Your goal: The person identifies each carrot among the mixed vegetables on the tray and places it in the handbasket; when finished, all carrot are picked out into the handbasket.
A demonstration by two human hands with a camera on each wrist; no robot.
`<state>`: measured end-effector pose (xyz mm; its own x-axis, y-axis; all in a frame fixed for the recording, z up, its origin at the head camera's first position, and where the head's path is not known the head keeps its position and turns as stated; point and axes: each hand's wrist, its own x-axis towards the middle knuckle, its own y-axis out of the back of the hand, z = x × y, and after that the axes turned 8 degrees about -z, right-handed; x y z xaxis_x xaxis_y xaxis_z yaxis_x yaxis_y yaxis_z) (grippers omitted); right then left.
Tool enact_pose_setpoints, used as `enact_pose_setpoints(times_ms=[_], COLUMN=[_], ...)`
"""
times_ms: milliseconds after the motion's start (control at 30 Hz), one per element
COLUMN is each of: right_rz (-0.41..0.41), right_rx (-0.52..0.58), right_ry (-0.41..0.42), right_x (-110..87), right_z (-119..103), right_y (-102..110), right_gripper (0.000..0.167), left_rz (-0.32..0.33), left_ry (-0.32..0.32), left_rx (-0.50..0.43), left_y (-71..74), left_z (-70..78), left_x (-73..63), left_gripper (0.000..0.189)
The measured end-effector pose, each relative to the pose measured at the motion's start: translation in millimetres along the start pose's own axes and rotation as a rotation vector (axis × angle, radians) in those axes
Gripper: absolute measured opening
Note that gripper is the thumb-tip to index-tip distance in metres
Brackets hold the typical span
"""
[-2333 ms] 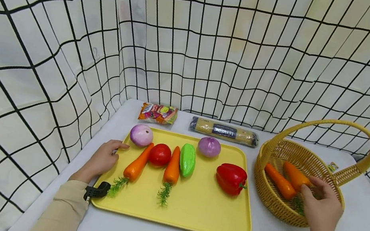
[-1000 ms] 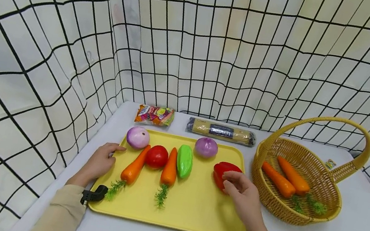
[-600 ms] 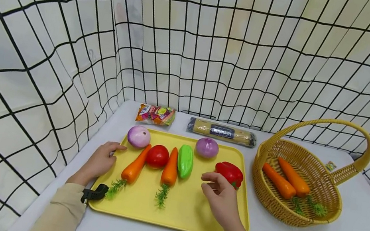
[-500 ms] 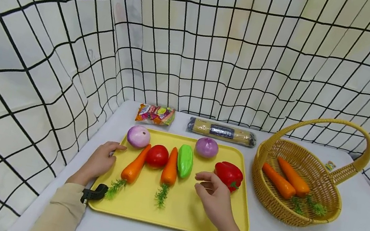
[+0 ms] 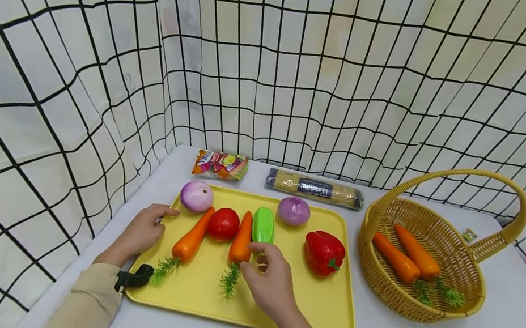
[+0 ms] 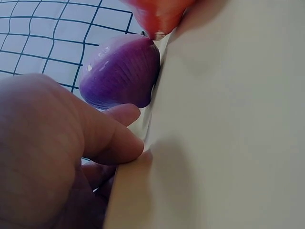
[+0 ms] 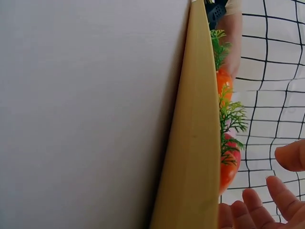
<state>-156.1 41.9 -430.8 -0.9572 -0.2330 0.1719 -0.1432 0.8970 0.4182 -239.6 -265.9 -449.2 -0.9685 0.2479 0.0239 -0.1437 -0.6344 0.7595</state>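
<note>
A yellow tray holds two purple onions, a tomato, two carrots, a green vegetable and a red pepper. My left hand rests on the tray's left rim, fingers relaxed, next to the left onion. My right hand hovers over the tray at the near end of the green vegetable, beside the middle carrot. In the right wrist view its fingers are spread with nothing between them.
A wicker basket with a tall handle stands right of the tray and holds two carrots. A snack packet and a pasta pack lie behind the tray. Grid-patterned cloth walls close in the white table.
My right hand has left the basket and crossed leftward over the red pepper to the green vegetable and middle carrot. The left hand and the vegetables have stayed put.
</note>
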Motion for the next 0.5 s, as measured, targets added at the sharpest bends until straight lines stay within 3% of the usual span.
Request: enact_pose_setpoints(times_ms=[300, 500], right_rz=[-0.088, -0.123], right_rx=[-0.167, -0.192], right_ry=[-0.058, -0.088], right_x=[6.0, 9.8], right_z=[-8.1, -7.3], right_y=[-9.4, -12.6], right_gripper=[0.031, 0.039], left_rz=[0.003, 0.008], left_ry=[0.001, 0.000], left_rx=[-0.002, 0.004], left_y=[-1.7, -1.3], left_z=[-1.8, -1.4], left_x=[0.0, 0.5], left_gripper=[0.044, 0.044])
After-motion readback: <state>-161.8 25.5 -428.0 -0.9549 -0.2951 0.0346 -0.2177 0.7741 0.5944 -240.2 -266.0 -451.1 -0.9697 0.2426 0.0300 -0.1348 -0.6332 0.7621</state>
